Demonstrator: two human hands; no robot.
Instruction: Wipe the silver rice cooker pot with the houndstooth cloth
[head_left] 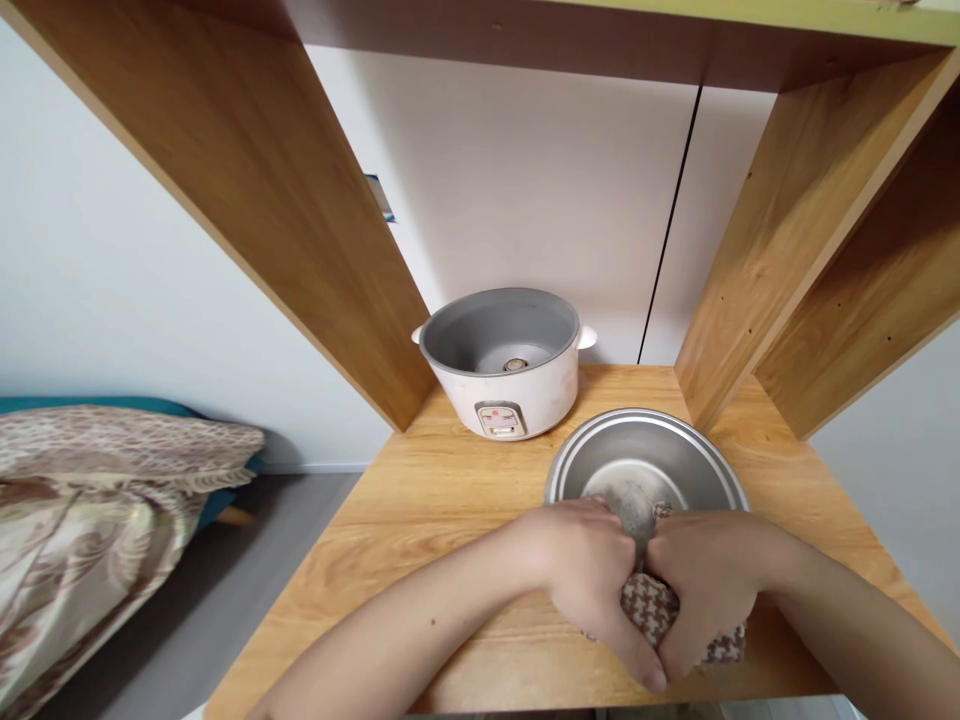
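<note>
A metal inner pot [705, 465] stands on the wooden desk, its near rim covered by my two hands. My left hand [592, 570] is closed over that rim, its fingers curled down inside the pot and its thumb outside. Close beside it, my right hand [709, 570] grips in the same way, and the two thumbs meet in front. A brown-and-white houndstooth cloth [651, 605] is bunched under both hands at the rim and hangs over the outside. The fingertips are partly hidden. Behind the pot sits the white rice cooker [540, 400], lidless, its grey inside showing a central heater button.
Wooden uprights [315, 220] flank the desk top [405, 520] on the left and right [787, 230], with a shelf [525, 40] overhead. A pale back panel closes the rear. At the far left, a patterned blanket [112, 540] lies over teal furniture above the grey floor.
</note>
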